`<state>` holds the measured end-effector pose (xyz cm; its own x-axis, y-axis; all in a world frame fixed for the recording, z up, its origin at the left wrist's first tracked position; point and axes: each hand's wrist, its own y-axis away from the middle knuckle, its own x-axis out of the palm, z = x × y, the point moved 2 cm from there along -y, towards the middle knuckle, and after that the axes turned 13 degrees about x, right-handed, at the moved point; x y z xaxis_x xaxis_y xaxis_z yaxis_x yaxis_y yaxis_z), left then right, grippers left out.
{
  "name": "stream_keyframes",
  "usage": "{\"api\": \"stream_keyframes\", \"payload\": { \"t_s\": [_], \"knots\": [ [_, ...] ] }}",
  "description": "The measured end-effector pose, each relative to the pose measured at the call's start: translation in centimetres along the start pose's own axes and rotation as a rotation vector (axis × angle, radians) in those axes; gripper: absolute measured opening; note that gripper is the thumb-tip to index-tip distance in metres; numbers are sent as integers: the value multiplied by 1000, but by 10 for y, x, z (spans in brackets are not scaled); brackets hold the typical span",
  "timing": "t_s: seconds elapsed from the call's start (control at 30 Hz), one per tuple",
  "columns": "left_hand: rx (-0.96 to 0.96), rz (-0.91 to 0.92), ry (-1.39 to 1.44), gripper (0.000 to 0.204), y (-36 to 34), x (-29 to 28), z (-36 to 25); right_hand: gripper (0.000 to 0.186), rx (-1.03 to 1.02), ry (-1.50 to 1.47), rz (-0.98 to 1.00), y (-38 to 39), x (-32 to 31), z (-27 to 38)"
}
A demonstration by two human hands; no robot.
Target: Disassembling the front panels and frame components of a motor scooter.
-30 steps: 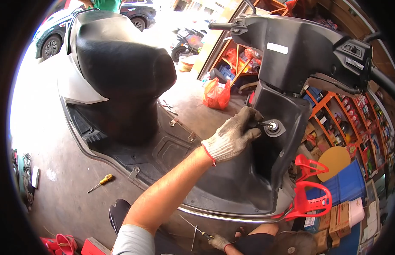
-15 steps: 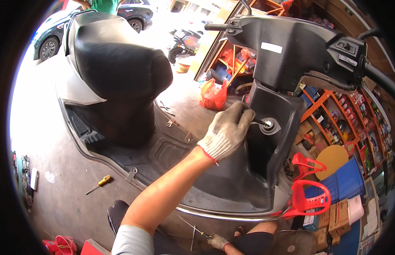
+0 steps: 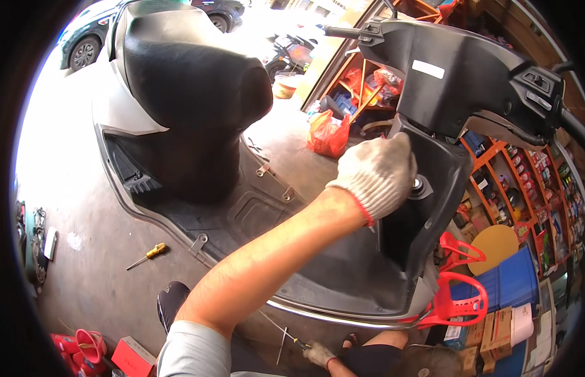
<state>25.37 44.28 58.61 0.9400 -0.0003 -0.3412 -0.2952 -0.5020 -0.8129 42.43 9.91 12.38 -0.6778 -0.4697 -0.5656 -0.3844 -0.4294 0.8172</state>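
Observation:
My left hand (image 3: 377,173), in an off-white knitted glove with a red cuff edge, is closed at the ignition lock (image 3: 420,186) on the scooter's black front panel (image 3: 440,166). A key in the lock is hidden behind the glove now; the earlier frame shows its dark head at the fingertips. Low in the view, my right hand (image 3: 319,355), gloved too, grips a screwdriver (image 3: 300,344) with a yellow and black handle. Its long shaft points up and left, and another thin metal rod crosses it. The scooter's seat (image 3: 192,69) and footboard (image 3: 254,210) lie left of the lock.
Another yellow-handled screwdriver (image 3: 154,251) lies on the floor left of the scooter. A red plastic chair-like piece (image 3: 459,301) stands by its front, beside a blue bin (image 3: 512,279) and cardboard boxes (image 3: 496,333). Orange shelves (image 3: 493,160) are behind. An orange bag (image 3: 328,133) sits beyond the footboard.
My left hand has rolled over and moved closer around the lock, covering the key. The view has shifted, so the scooter appears farther right. My right hand still holds the screwdriver.

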Motion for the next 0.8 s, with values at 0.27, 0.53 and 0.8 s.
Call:
{"api": "stream_keyframes", "payload": {
  "t_s": [0.27, 0.53, 0.8],
  "knots": [
    [457, 327, -360, 15, -23, -7, -5, 46, 53, -46, 56, 7, -4, 16],
    [455, 482, -321, 14, -32, -7, -17, 34, -94, -97, -6, -23, 15, -2],
    [631, 583, -400, 14, -42, 14, 3, 31, -60, -78, -30, -29, 13, -15]
  ]
}}
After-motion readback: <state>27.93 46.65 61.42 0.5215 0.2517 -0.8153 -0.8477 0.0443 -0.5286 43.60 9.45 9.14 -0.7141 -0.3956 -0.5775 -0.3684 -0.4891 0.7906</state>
